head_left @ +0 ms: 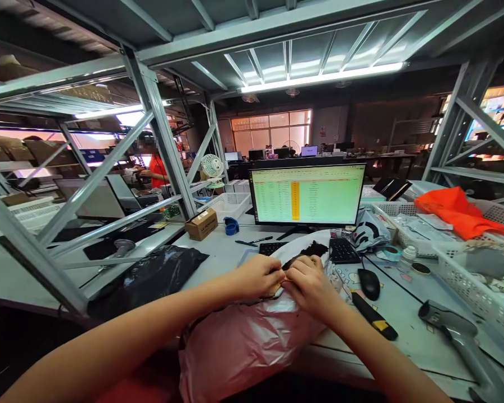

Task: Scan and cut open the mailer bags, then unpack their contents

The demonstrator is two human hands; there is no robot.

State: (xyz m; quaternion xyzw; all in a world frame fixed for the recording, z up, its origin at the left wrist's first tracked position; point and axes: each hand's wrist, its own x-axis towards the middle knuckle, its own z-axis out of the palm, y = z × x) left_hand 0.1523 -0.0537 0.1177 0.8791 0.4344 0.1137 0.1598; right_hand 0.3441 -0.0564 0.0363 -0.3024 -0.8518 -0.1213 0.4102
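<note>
A pale plastic bag (252,338), reddish in its lower part, leans against the near edge of the desk. My left hand (260,277) is closed, its fingertips pinching the upper edge of the bag. Right beside it, my right hand (308,280) is closed on the same edge, and the two hands nearly touch. Just beyond my fingers shows something black and ragged (315,250), against white material; I cannot tell what it is. The exact grip is partly hidden by my fingers.
A monitor (308,196) stands behind the bag, with a keyboard (343,251) and mouse (368,284). On the right lie a box cutter (373,316), a barcode scanner (457,333) and white baskets (474,280). At left are a black plastic bag (151,280) and small carton (201,224). Another person works beyond the rack.
</note>
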